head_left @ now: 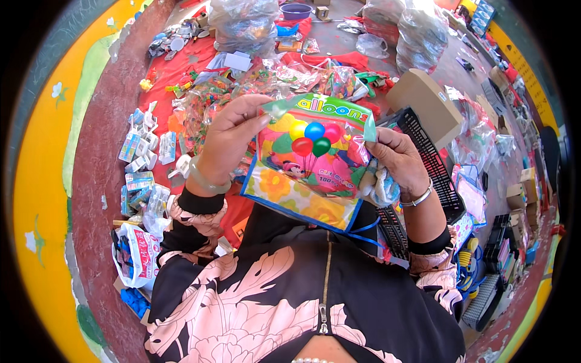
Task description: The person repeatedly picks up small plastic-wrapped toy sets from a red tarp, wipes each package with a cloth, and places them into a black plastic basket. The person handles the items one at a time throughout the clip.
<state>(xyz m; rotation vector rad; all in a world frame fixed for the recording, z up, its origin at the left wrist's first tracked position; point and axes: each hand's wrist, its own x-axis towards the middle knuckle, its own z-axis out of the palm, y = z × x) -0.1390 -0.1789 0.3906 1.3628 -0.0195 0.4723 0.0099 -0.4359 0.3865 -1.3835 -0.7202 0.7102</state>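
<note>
Both hands grip the balloon packet (311,151) before the chest, the left hand (233,136) pinching its upper left corner, the right hand (396,160) its right edge, long axis running top to bottom.

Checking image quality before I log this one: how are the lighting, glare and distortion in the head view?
Head view: bright, even daylight, colours strongly saturated; glare on the glossy balloon packet held between the left hand and right hand, and on the clear plastic bags beyond; heavy fisheye bending at the black rim, where the crates curve; centre sharp, edges softer.
</note>
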